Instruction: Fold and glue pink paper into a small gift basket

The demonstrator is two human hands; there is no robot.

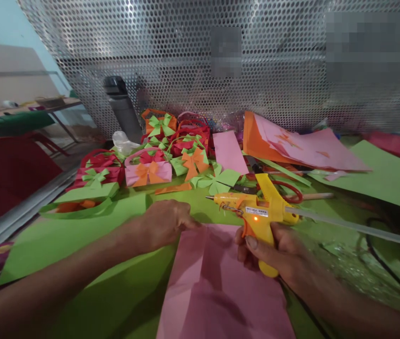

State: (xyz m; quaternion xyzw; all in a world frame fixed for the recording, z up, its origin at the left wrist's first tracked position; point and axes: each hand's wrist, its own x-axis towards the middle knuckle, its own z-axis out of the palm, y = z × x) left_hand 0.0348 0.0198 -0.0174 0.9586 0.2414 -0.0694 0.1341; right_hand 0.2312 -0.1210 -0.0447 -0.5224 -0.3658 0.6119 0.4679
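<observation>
My right hand (273, 252) is wrapped round the handle of a yellow glue gun (256, 209), its nozzle pointing left and an orange light glowing on its side. A long translucent glue stick (355, 226) sticks out of its back. Beneath it lies a creased sheet of pink paper (221, 301). My left hand (166, 223) is closed at the sheet's upper left corner, thumb and fingers pinching the paper there. The undersides of the left fingers are hidden.
Small paper bags with bows, such as a pink bag (148, 173), stand at the back left near a grey bottle (124, 108). Red-handled scissors (288, 190) lie behind the glue gun. Pink and orange sheets (302, 141) are stacked right; a black cord (390, 273) trails there. A perforated metal panel (185, 47) rises behind.
</observation>
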